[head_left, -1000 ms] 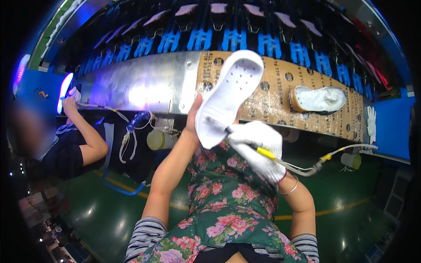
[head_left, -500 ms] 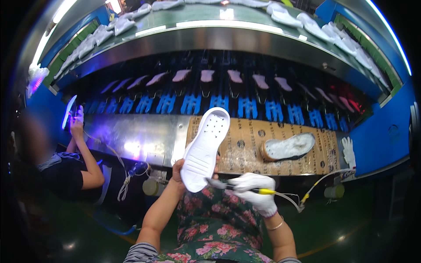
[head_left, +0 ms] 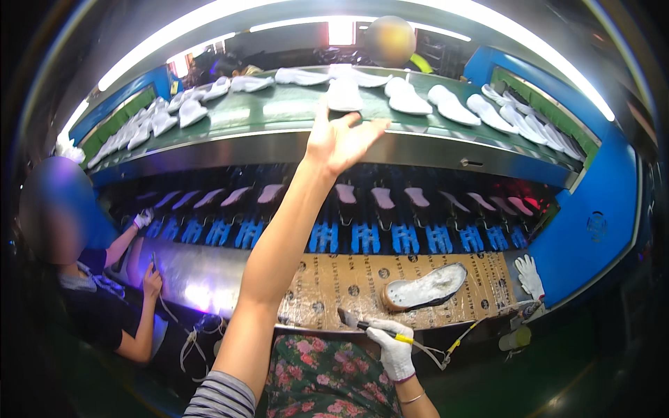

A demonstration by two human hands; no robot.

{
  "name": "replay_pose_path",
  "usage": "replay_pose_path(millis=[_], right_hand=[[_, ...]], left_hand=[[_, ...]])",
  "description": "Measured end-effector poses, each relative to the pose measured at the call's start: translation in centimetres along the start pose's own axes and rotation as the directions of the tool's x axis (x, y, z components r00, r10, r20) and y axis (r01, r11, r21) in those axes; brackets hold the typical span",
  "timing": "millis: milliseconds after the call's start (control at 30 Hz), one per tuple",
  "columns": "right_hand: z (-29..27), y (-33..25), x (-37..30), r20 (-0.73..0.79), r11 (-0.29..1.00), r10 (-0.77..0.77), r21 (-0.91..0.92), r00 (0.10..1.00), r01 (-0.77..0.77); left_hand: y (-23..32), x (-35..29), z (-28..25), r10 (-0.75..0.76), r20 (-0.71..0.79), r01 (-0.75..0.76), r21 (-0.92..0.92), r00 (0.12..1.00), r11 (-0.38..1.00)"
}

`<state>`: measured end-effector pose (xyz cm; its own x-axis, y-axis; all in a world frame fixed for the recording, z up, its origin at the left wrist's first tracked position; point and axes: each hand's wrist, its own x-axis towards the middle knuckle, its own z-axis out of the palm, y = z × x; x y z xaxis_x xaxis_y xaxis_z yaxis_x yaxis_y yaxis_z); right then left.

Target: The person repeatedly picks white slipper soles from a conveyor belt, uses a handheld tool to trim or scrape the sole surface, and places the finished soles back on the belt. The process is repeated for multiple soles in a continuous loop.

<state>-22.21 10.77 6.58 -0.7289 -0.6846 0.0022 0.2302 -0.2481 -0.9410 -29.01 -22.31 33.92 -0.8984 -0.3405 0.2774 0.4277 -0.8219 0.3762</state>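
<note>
My bare left hand (head_left: 339, 141) reaches up to the green conveyor (head_left: 244, 115), palm up and fingers spread. Just beyond its fingertips a white shoe sole (head_left: 345, 95) lies on the belt; whether they still touch it I cannot tell. My right hand (head_left: 394, 354), in a white glove, grips a brush (head_left: 366, 326) with a dark handle and a yellow band, low over the front edge of the cardboard. Thin tubing (head_left: 426, 350) trails from the brush. Right of the brush, a shoe upper (head_left: 426, 288) with white filling lies on the cardboard mat (head_left: 334, 279).
Several white soles (head_left: 453, 106) line the upper belt. Below it, a rack holds pinkish insole-shaped pieces (head_left: 271, 194) above blue clamps (head_left: 364, 238). A white glove (head_left: 529, 277) lies at the bench's right end, beside a blue panel (head_left: 592, 223). A co-worker (head_left: 104, 306) works at left.
My left hand has carried the white sole up from in front of me to the conveyor and opened. The right hand keeps the brush, now away from the sole. The view has tilted upward.
</note>
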Motion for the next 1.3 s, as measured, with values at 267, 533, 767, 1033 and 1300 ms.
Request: replay_pose_path(millis=[267,533,767,1033,1300], right_hand=[[-1.2,0.0,0.4,-0.098,0.995,0.089,0.063,0.991,-0.083],[-0.1,0.6,0.4,-0.093,0.989,0.12,0.096,0.988,-0.111],[0.7,1.0,0.5,-0.14,0.988,0.147,0.076,0.979,-0.138],[1.0,1.7,0.9,-0.136,0.981,0.175,0.103,0.975,-0.162],[2.2,0.4,1.0,-0.112,0.984,0.115,0.151,0.987,-0.098]], left_hand=[[6.9,6.8,-4.4,0.651,0.303,-0.066,0.93,0.696,-0.362],[6.3,10.8,-2.2,0.424,0.077,0.196,0.804,0.902,-0.562],[20.4,8.8,-8.4,0.63,0.292,0.172,0.804,0.72,-0.569],[33.7,-7.3,-10.7,0.832,0.124,0.747,0.385,0.54,-0.542],[23.7,-18.9,-11.2,0.833,0.346,-0.158,0.938,0.432,-0.308]])
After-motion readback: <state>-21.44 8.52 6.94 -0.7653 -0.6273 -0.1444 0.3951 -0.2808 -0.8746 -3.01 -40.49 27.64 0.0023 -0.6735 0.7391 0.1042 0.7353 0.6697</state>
